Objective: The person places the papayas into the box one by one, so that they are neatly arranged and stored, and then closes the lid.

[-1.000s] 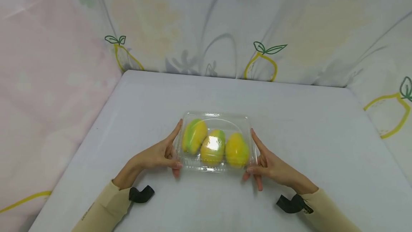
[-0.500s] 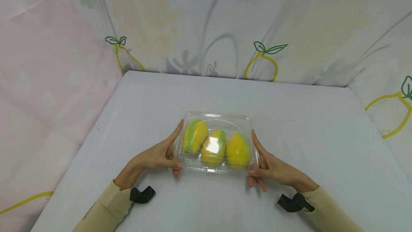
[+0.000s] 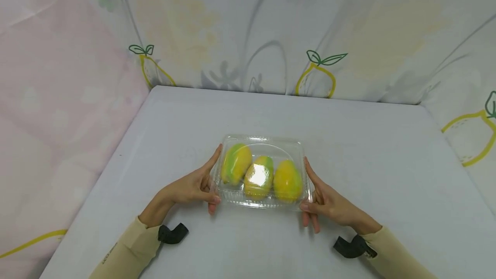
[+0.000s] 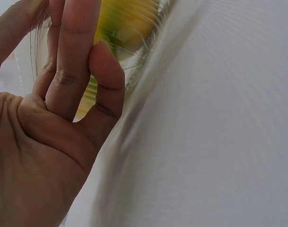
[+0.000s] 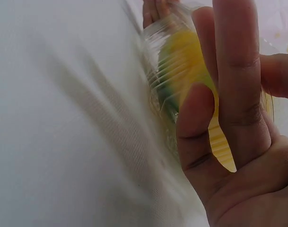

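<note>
A clear plastic clamshell box (image 3: 292, 150) lies at the middle of the white table in the head view, its lid down. Three yellow-green mangoes sit in a row inside: a left mango (image 3: 236, 165), a middle mango (image 3: 258, 180) and a right mango (image 3: 287, 182). My left hand (image 3: 189, 187) grips the box's left side, thumb at the near corner. On the opposite side, my right hand (image 3: 329, 200) holds it the same way, some lower fingers showing below the thumb. Both wrist views show curled fingers against the ribbed wall. Whether the box touches the table, I cannot tell.
The white tabletop (image 3: 348, 137) extends around the box. Behind it hangs a lemon-patterned cloth (image 3: 248, 25), and a pinkish cloth (image 3: 58, 98) borders the left side. A dark wrist mount (image 3: 172, 233) sticks out by the left sleeve, another dark mount (image 3: 350, 246) by the right.
The right hand's thumb and lower fingers have shifted slightly at the box's near right corner. The left hand keeps its hold. The whole head view has drifted a little.
</note>
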Action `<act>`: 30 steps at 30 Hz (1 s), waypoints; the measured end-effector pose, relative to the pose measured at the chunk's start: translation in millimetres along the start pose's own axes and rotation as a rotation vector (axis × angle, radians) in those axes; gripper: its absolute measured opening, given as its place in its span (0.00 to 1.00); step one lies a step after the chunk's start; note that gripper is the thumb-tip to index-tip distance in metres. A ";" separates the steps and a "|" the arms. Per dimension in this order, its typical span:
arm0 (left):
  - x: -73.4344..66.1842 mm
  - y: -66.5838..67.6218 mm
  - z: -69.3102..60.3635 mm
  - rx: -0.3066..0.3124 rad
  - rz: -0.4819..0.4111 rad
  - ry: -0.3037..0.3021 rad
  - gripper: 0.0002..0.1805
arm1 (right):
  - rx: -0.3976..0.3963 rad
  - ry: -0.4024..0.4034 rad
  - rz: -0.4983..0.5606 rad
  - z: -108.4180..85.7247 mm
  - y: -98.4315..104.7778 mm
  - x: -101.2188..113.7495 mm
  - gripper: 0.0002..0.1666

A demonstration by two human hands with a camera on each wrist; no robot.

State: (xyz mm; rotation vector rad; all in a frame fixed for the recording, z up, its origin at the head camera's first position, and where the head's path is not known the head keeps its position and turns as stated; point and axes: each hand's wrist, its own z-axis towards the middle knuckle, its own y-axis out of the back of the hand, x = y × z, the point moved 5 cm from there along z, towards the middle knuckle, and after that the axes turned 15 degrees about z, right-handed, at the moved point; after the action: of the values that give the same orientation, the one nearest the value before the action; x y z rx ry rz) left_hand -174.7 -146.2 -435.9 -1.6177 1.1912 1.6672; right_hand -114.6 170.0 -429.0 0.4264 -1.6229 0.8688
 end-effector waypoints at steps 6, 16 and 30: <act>0.1 1.0 0.7 0.000 0.002 -0.017 0.67 | 0.006 -0.004 -0.001 0.6 0.2 -1.4 0.61; 6.9 8.5 -0.2 -0.055 0.054 0.043 0.69 | 0.031 -0.002 -0.061 9.2 4.7 -2.2 0.62; 6.5 22.0 -0.8 -0.168 0.488 0.141 0.65 | -0.201 -0.016 -0.735 3.0 17.2 15.5 0.64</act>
State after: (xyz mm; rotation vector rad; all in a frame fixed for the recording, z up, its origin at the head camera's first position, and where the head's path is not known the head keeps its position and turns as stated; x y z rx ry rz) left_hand -193.9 -158.6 -437.1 -1.6567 1.6582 2.0190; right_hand -132.3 182.0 -419.5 0.8163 -1.3896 0.1476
